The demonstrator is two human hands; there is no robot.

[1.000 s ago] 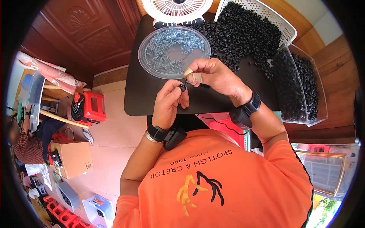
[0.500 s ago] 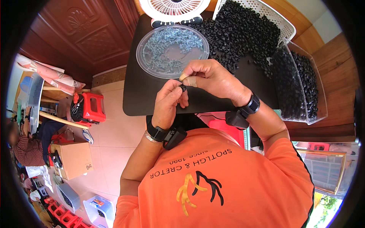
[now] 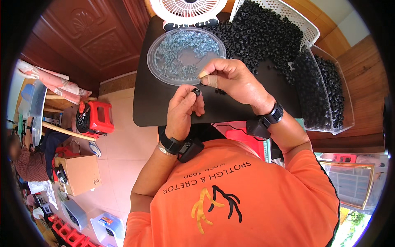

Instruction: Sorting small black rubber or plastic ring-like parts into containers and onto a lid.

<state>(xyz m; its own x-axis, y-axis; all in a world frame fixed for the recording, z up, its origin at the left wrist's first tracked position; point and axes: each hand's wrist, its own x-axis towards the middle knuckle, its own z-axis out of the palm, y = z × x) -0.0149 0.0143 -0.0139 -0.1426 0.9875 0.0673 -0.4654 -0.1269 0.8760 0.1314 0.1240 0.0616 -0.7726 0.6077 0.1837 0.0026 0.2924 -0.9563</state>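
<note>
My left hand (image 3: 180, 108) pinches a small black ring-shaped part (image 3: 197, 92) between thumb and forefinger, its opening turned upward. Just above and to the right, my right hand (image 3: 235, 82) is closed in a pinch, thumb against forefinger; whatever it holds is too small to make out. Tape-like tan wraps show on its thumb and fingertip. Beyond the hands lies a round clear plastic dish (image 3: 153, 68) with many small bluish, shiny coil-like pieces (image 3: 175, 45). A large heap of similar black parts (image 3: 263, 35) spreads over the dark table (image 3: 151, 108).
A white fan (image 3: 189, 11) stands behind the dish. At the right are a tipped white perforated basket (image 3: 311, 32) and a clear bin (image 3: 349, 109) of black parts. Leftward on the floor are a red stool (image 3: 106, 117), a cardboard box (image 3: 85, 176) and another person (image 3: 31, 165).
My right hand has lifted slightly up and right, away from the black part. My left hand keeps hold of that part, which now shows more fully.
</note>
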